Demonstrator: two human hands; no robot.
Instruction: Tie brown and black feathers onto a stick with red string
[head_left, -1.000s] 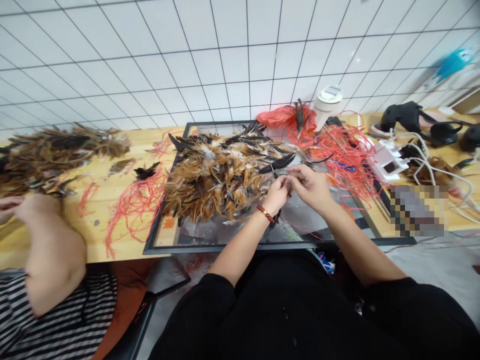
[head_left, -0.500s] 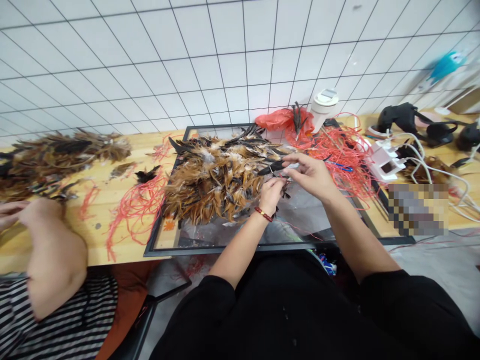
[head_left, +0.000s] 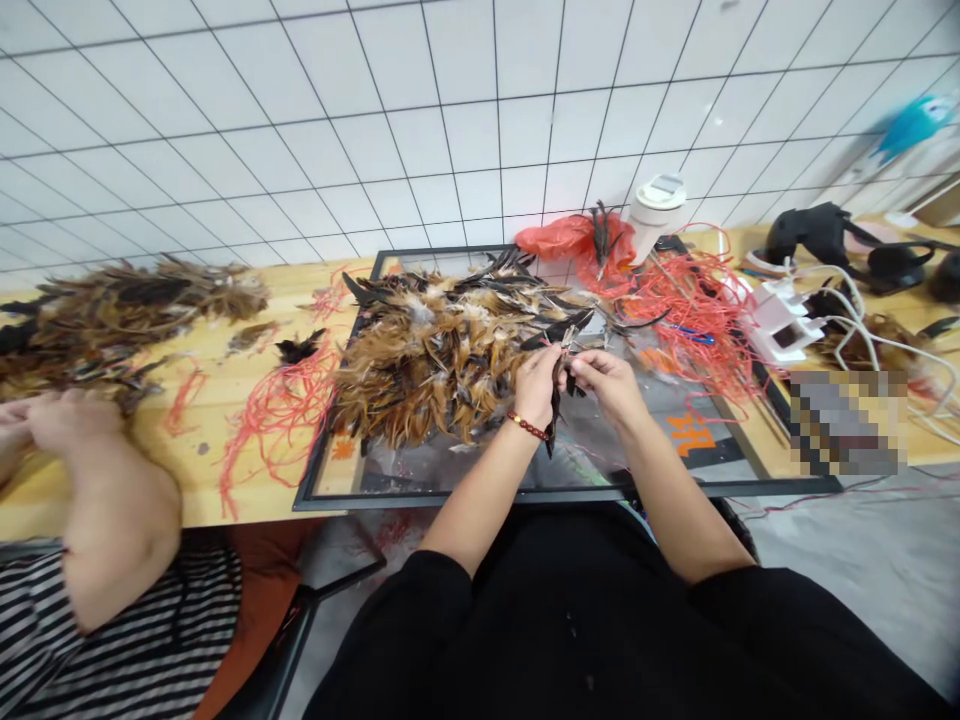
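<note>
My left hand [head_left: 536,382], with a red bead bracelet at the wrist, is closed round a small bunch of dark feathers [head_left: 556,400]. Quills stick up above its fingertips, and dark tips hang below. Close against it, my right hand [head_left: 609,380] pinches at the same bunch; its fingertips meet the feathers near the left thumb. Just left of my hands lies a large heap of brown and black feathers [head_left: 442,370] on a glass panel with a black frame [head_left: 480,499].
Red plastic strings [head_left: 705,310] lie tangled at the right, more strings [head_left: 277,410] at the left. Behind are a red plastic bag [head_left: 555,238] and a white cup [head_left: 656,215]. White chargers [head_left: 784,320] with cables sit right. A co-worker's arm [head_left: 112,460] rests beside another feather pile [head_left: 150,300].
My right hand has come down and closed its fingers on the bunch beside my left hand. Before, it was higher, with fingers stretched over the feathers. The view has shifted slightly.
</note>
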